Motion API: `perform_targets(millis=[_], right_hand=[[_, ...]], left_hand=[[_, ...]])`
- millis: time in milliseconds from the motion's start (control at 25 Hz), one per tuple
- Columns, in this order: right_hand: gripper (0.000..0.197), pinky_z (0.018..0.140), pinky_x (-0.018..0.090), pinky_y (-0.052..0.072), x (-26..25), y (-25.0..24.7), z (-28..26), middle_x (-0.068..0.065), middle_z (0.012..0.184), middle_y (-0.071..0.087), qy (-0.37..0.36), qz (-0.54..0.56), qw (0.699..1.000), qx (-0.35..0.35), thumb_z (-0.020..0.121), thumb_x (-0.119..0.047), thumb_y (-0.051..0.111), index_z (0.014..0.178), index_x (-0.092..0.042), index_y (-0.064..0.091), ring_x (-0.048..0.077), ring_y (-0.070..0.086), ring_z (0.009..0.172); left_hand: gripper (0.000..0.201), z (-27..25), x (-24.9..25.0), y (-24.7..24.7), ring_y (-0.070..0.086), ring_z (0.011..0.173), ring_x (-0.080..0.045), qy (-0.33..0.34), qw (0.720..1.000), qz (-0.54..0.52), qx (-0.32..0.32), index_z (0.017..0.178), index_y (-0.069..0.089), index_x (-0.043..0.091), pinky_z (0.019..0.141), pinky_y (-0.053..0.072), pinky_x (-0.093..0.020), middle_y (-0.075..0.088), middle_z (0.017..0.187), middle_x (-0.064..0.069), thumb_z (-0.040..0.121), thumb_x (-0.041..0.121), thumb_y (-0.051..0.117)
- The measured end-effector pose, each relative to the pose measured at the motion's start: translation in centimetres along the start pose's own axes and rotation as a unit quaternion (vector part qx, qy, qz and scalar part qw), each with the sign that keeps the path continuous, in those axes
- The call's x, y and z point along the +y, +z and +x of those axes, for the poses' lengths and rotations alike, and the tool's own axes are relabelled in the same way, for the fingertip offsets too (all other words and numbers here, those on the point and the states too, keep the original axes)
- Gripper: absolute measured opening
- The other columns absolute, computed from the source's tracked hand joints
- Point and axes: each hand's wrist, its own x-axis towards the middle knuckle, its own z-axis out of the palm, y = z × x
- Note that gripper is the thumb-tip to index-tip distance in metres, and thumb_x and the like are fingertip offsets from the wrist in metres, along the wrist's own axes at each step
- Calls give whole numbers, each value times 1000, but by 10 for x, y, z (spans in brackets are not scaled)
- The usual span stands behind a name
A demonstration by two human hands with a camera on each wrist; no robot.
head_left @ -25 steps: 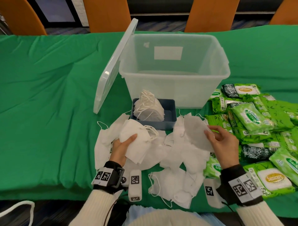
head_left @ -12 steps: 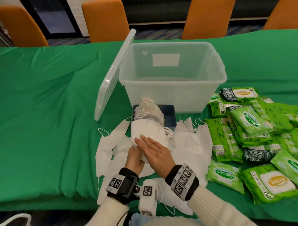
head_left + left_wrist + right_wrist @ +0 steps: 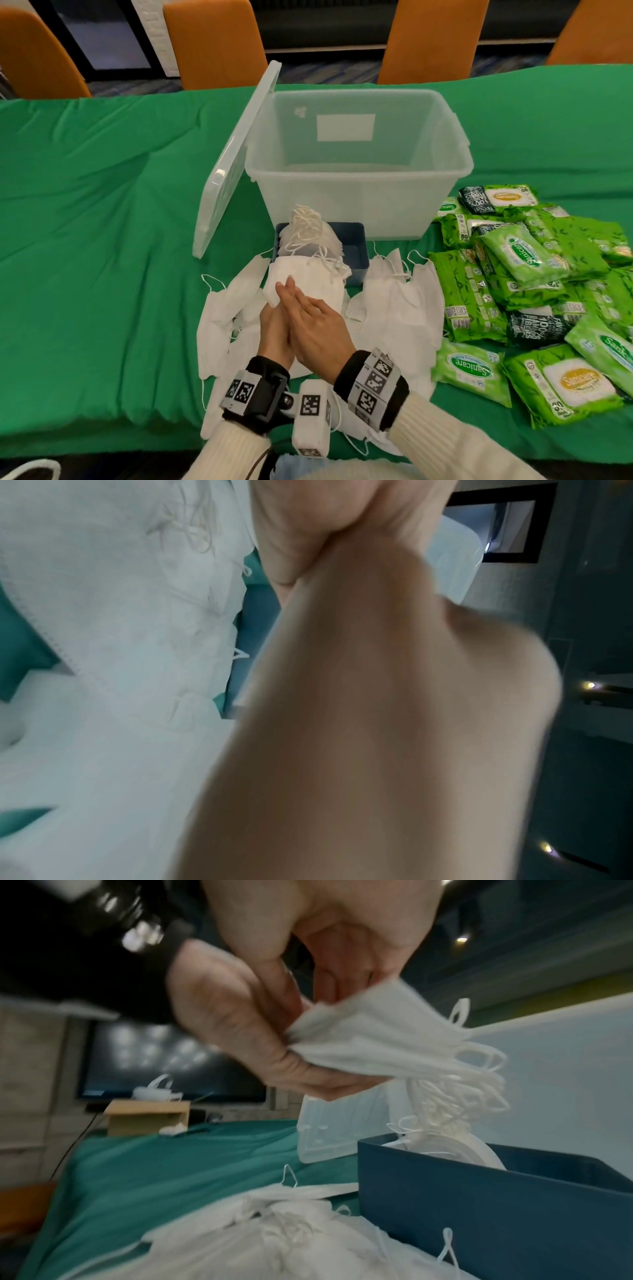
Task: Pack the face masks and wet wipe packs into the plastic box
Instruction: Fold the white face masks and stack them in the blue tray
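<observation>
Nearest you, both wrists wore black bands with printed markers, and your 2 hands met over the loose face masks [image 3: 394, 308] spread on the green table [image 3: 102, 240]. Your left hand [image 3: 274, 329] lay underneath, its fingers and thumb pinching one edge of a stack of masks [image 3: 308, 281] held just above the pile; the right wrist view showed that pinch plainly, with the ear loops hanging off the stack's far end. Your right hand [image 3: 315, 329] lay flat on top with fingers straight, pressing the stack against the left hand, its grip closed round nothing.

Just beyond the stack sat a blue tray [image 3: 356, 263] with more masks standing in it, their loops bunched at the top. To your right the green wet wipe packs [image 3: 513, 274] were heaped on the table, overlapping each other, well apart from your hands.

Farther back stood the clear plastic box [image 3: 359, 192], open, with none of the masks or packs inside. Its lid [image 3: 233, 161] leaned upright against the box's left side.
</observation>
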Motion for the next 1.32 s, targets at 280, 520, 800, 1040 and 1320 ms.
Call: perform_targets(millis=[280,520,800,1040,1320], right_hand=[[96,110,40,29,72,-49,46,8,143,41,133,193,971,-49,73,-44,71,146,-23,12,23,32,134],[78,97,28,42,111,-59,41,-7,121,54,203,415,831,-308,72,-16,79,137,-28,38,12,54,107],[49,80,32,55,103,-50,15,13,92,62,367,681,625,-105,85,11,52,126,-15,49,23,63,81],[95,71,26,54,103,-50,15,10,97,64,345,636,635,-270,55,-41,85,136,-31,36,20,61,73],[36,80,29,52,95,-39,12,7,76,63,410,605,676,-96,83,6,58,113,-14,60,19,62,74]], left_hand=[[34,5,15,-24,67,102,-22,69,994,9,-83,120,59,10,81,57,-32,70,112,-9,87,16,64],[61,12,26,-38,66,104,-24,102,977,129,-137,111,64,14,93,52,-43,72,108,-5,59,42,78],[64,13,26,-46,66,104,-24,99,977,128,-141,109,64,15,91,53,-41,72,108,-6,54,44,80],[82,13,24,-56,66,104,-23,100,974,136,-153,109,64,12,90,53,-38,72,108,-6,43,55,87],[85,15,18,-63,65,107,-24,91,977,126,-148,111,64,11,93,51,-41,71,111,-7,43,56,87]])
